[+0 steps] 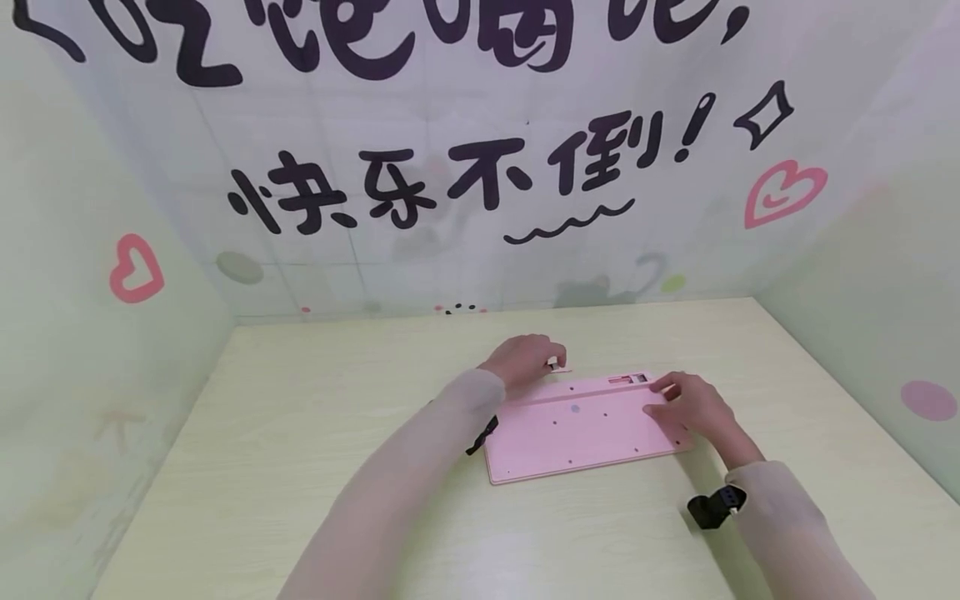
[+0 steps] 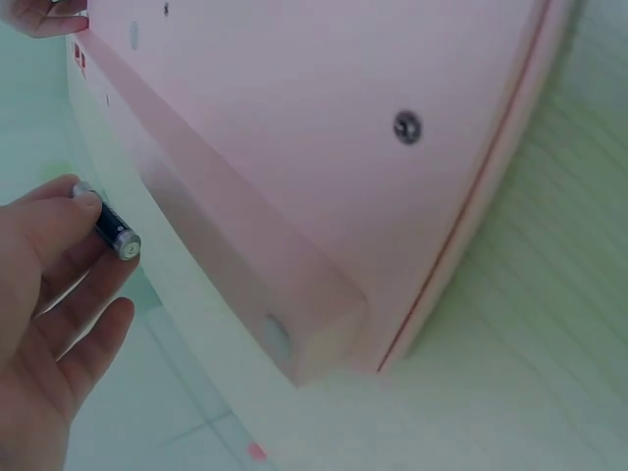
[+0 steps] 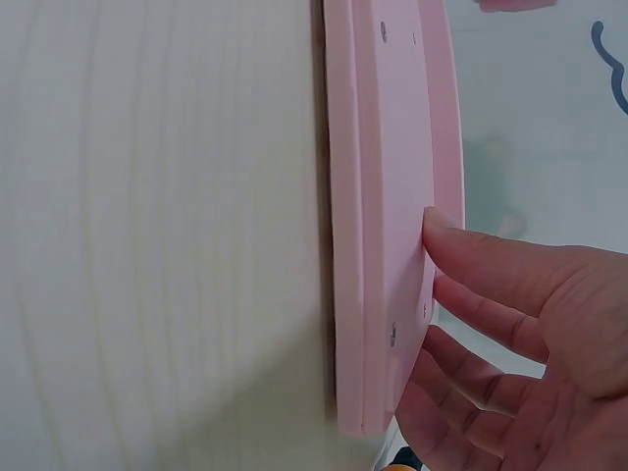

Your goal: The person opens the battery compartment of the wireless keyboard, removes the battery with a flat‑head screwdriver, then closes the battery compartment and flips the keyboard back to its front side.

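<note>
A pink keyboard (image 1: pixel 585 429) lies upside down on the table, its small screws showing on the underside. Near the right end of its raised back strip is an uncovered battery compartment (image 1: pixel 628 379). My left hand (image 1: pixel 525 360) is above the strip's left part and pinches a small dark battery (image 2: pixel 116 234) with silver ends between thumb and fingers. My right hand (image 1: pixel 693 407) holds the keyboard's right end, thumb on the underside and bent fingers at the strip and end edge. Close under the left hand, a thin pinkish sliver (image 1: pixel 562 371) shows, too small to identify.
The pale wood-grain table (image 1: pixel 337 400) meets a back wall (image 1: pixel 420 275) with black lettering. Side walls with heart prints stand to the left and right. A black wrist camera (image 1: pixel 716 507) is strapped at the right sleeve.
</note>
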Tool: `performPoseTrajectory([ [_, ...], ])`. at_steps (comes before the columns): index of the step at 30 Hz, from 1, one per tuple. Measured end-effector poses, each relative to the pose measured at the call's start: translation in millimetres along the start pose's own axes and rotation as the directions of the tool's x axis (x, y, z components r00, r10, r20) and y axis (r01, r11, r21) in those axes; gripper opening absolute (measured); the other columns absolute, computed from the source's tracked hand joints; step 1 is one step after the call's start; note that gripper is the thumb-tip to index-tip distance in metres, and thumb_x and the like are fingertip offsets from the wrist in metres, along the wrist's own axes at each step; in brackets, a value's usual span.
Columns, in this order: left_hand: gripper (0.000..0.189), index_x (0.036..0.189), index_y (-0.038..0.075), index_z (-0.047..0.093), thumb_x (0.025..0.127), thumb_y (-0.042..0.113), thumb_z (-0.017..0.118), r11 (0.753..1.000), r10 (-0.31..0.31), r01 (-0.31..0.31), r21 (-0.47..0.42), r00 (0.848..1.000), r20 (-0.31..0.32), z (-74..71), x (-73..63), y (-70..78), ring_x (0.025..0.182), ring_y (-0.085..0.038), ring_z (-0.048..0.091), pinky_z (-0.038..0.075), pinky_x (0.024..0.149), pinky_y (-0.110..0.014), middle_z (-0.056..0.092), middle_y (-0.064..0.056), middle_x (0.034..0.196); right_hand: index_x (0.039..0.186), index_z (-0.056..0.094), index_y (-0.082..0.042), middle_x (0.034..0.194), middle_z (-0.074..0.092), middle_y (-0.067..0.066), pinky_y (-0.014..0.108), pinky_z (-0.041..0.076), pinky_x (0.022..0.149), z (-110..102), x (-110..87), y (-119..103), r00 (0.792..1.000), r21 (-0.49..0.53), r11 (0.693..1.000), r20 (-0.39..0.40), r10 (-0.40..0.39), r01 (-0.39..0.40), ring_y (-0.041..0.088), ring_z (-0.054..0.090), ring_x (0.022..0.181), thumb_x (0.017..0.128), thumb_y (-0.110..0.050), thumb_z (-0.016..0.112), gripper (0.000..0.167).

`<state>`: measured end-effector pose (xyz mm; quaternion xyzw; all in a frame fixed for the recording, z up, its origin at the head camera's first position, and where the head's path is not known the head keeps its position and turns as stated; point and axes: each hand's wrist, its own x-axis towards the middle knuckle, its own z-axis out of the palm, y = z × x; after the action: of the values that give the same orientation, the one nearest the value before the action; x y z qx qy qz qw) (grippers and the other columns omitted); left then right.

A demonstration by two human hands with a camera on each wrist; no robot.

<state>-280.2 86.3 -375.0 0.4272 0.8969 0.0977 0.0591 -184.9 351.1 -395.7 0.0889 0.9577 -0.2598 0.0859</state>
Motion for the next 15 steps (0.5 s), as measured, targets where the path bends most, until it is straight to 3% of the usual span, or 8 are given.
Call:
performPoseTrajectory([
  [15, 0.023, 0.106, 0.024, 0.067, 0.091, 0.009, 0.057, 0.995, -0.087, 0.089, -0.041, 0.995, 0.057, 7.3, -18.4, -18.1, 0.101, -0.01, 0.053, 0.042, 0.085, -0.025, 0.06, 0.008, 0.115, 0.113, 0.057, 0.003, 0.1, 0.054, 0.023, 0.038, 0.042, 0.066, 0, -4.1, -3, 1.0, -0.007, 1.0, 0.002, 0.004, -0.004, 0.031, 0.051, 0.082, 0.079, -0.024, 0.072, 0.046],
])
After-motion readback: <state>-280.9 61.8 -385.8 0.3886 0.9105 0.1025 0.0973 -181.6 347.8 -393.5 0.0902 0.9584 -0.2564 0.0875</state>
